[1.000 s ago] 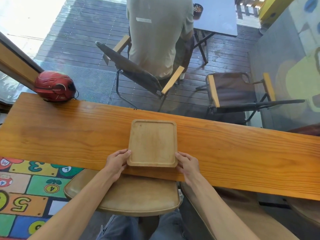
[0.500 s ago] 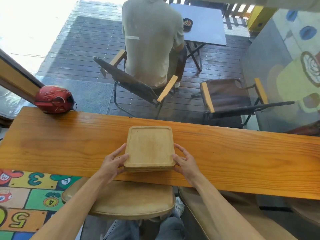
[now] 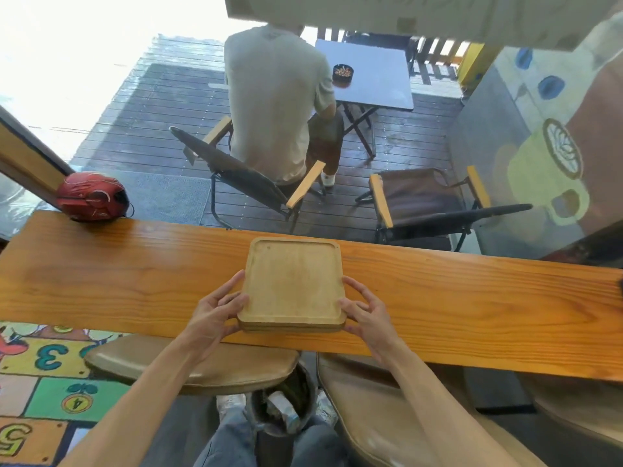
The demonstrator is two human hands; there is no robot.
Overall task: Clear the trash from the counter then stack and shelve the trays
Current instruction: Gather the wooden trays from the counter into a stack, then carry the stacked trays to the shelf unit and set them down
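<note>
Trays: your stack of wooden trays [image 3: 292, 284] sits at the centre of the frame on the counter [image 3: 135, 274], its near edge close to the counter's front edge.
Left hand: your left hand [image 3: 215, 313] grips the stack's lower left corner, thumb on the side edge and fingers curled under.
Right hand: your right hand [image 3: 365, 313] holds the lower right corner, with some fingers lifted and spread.
Counter: a red helmet [image 3: 91, 196] rests at its far left end.
Below the counter: a bin [image 3: 281, 407] with trash stands between your knees, flanked by two padded stools [image 3: 202, 365].
Upper frame: a person [image 3: 276, 96] sits outside, back to you, beside a table [image 3: 374, 74].
</note>
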